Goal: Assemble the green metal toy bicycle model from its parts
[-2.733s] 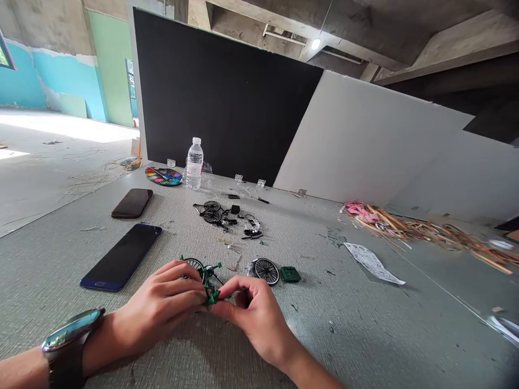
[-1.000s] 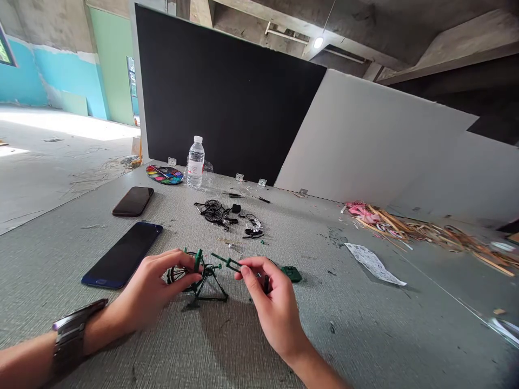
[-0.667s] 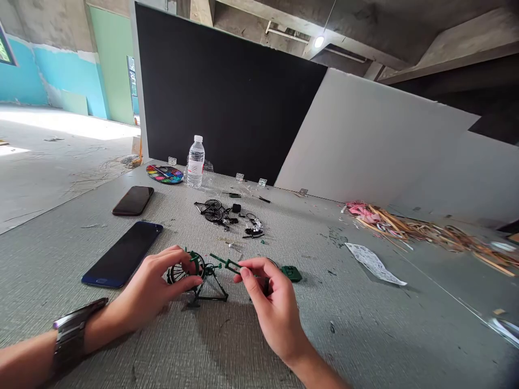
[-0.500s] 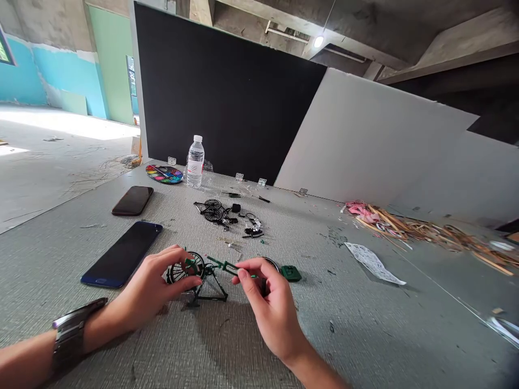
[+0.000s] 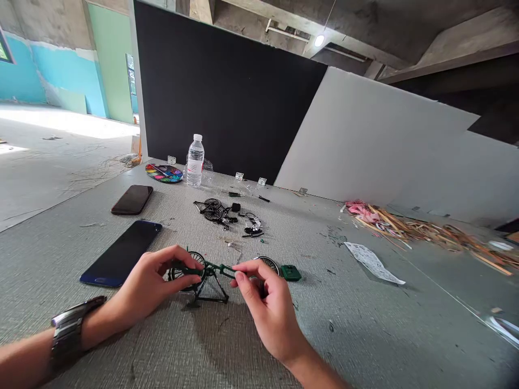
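A small green model bicycle frame [image 5: 211,273] with one black spoked wheel [image 5: 187,265] stands on the grey table [image 5: 365,324] in front of me. My left hand [image 5: 152,278] pinches its rear end by the wheel. My right hand [image 5: 265,300] pinches the front end of the green frame bar. A loose spoked wheel [image 5: 268,263] and a small green block [image 5: 291,273] lie just beyond my right hand.
Two dark phones [image 5: 121,253] [image 5: 132,199] lie at the left. Black bicycle parts [image 5: 227,216], a water bottle [image 5: 195,161] and a paint palette [image 5: 164,173] sit farther back. A printed sheet [image 5: 373,263] and a heap of wooden sticks [image 5: 413,227] lie right. Black and white boards stand behind.
The frame was bunched between both hands, then stood up on the table. In the last second my right hand has lowered the green bar from tilted up to nearly level.
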The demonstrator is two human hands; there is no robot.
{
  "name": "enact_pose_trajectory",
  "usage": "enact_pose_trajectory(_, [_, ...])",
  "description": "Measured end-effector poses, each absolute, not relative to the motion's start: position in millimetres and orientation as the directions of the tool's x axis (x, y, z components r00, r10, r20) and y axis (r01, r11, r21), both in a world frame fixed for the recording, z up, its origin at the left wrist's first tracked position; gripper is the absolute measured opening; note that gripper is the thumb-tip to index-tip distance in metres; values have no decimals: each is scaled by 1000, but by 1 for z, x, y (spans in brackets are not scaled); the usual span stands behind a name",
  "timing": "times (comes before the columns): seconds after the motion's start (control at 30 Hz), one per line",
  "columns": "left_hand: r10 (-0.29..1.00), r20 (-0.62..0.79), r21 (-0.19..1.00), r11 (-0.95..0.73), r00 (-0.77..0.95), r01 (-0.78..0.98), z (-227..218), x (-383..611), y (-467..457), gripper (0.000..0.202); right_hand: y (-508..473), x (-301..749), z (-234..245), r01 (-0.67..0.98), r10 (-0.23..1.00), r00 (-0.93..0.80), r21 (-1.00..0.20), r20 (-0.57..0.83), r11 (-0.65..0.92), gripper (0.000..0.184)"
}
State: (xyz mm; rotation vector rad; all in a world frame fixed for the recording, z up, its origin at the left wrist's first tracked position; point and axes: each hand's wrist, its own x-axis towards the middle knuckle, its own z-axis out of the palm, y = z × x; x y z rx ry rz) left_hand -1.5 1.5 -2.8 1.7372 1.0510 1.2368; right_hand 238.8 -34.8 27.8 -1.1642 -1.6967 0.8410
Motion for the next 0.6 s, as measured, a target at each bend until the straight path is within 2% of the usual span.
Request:
enact_pose_trajectory(0.2, [934, 290, 922, -331, 209, 201, -4, -5, 1, 11, -35, 240, 28, 358, 931, -169, -859, 324, 364, 19])
enact_pose_trajectory(0.43, [881, 397, 790, -471, 259, 392, -7, -8, -1, 25, -35, 241, 27, 367, 928, -172, -853, 330, 371, 18])
enact_pose_trajectory(0.6, [878, 410, 767, -478, 246, 427, -6, -5, -3, 24, -34, 240, 27, 363, 921, -171, -847, 349, 388, 18])
